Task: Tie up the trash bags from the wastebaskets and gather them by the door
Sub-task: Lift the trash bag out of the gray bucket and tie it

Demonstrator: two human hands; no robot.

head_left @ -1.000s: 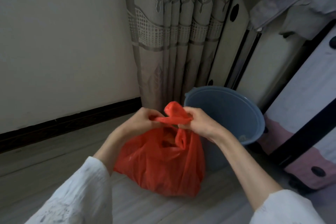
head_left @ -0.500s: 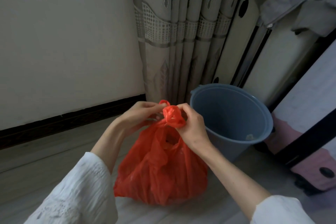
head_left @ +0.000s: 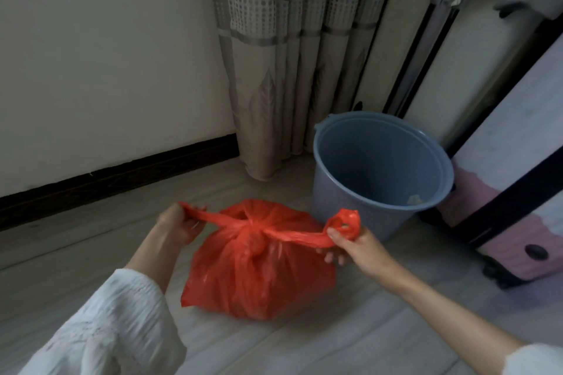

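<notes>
A full red trash bag (head_left: 259,277) sits on the pale wood floor in front of me. Its two handle strips cross in a knot at the top and stretch out sideways. My left hand (head_left: 178,227) grips the left strip's end. My right hand (head_left: 350,242) pinches the right strip, whose looped end sticks up above my fingers. Just behind and right of the bag stands a blue-grey wastebasket (head_left: 382,173) with no liner, a small scrap lying inside it.
A patterned grey curtain (head_left: 286,64) hangs to the floor behind the wastebasket. A white wall with a dark baseboard (head_left: 115,176) runs along the left. A pink, white and black panelled piece of furniture (head_left: 515,198) stands at the right.
Both hands were close together at the bag's top, crossing the handles. Now they have pulled apart sideways, drawing the strips tight into a knot, and the bag sits lower in view.
</notes>
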